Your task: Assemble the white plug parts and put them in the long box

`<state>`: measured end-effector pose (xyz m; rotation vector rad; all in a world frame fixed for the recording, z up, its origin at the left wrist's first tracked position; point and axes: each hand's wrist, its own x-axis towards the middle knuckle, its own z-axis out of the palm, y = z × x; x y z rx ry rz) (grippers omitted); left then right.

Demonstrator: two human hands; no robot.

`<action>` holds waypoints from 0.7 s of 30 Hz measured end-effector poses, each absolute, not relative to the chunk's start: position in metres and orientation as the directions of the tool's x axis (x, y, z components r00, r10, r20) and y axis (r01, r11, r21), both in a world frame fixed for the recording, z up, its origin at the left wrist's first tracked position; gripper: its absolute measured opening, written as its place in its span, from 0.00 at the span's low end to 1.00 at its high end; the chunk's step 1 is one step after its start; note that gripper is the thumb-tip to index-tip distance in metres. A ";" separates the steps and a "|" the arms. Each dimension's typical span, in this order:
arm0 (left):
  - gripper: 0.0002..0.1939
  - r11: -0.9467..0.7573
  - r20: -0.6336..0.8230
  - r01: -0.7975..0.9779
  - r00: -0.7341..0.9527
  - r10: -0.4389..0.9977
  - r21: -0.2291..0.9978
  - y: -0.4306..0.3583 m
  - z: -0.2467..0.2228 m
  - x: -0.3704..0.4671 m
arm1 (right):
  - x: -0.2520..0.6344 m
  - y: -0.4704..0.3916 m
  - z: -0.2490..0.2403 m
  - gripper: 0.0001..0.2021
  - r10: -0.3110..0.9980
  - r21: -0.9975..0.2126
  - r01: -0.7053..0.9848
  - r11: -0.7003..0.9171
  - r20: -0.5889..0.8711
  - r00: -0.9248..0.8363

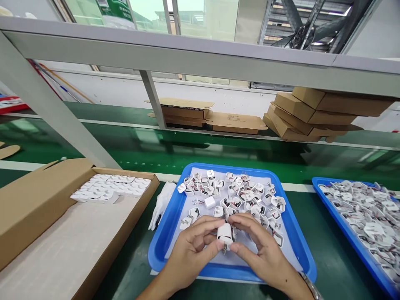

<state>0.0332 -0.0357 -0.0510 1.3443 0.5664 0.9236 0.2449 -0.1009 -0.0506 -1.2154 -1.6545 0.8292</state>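
Between my two hands, over the front of a blue tray (153, 246), is a white plug adapter (224, 234) with metal prongs pointing toward me. My left hand (196, 246) grips its left side between thumb and fingers. From the right, my right hand (261, 246) pinches it with thumb and fingertips. A dark gap shows around the adapter's body near its prong end. Behind my fingers, several white plug housings (246, 193) with red and black wires lie loose on a white sheet in the tray.
At left stands an open cardboard box (125, 237) with rows of white pieces (109, 187). A white glove (162, 204) lies between box and tray. Another blue tray (331, 214) at right is heaped with wired parts. Cardboard boxes (312, 112) sit behind, under a metal frame (200, 58).
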 end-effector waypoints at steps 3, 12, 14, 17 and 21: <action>0.16 -0.034 0.166 -0.238 0.565 0.808 0.971 -0.037 -0.052 0.032 | 0.245 -0.103 -0.053 0.24 0.975 -0.917 0.334 0.218 0.192 -0.109; 0.17 -0.121 0.255 -0.259 0.584 0.770 0.958 -0.040 -0.050 0.035 | 0.240 -0.102 -0.040 0.19 0.962 -0.914 0.302 0.271 0.243 -0.125; 0.17 -0.122 0.253 -0.257 0.572 0.780 0.959 -0.041 -0.052 0.035 | 0.239 -0.103 -0.041 0.19 0.964 -0.918 0.297 0.262 0.235 -0.126; 0.14 -0.148 0.248 -0.222 0.540 0.804 0.964 -0.043 -0.054 0.036 | 0.239 -0.104 -0.044 0.19 0.961 -0.917 0.291 0.272 0.247 -0.122; 0.12 -0.203 0.262 -0.169 0.523 0.811 0.964 -0.047 -0.052 0.038 | 0.237 -0.105 -0.046 0.20 0.960 -0.924 0.263 0.278 0.257 -0.110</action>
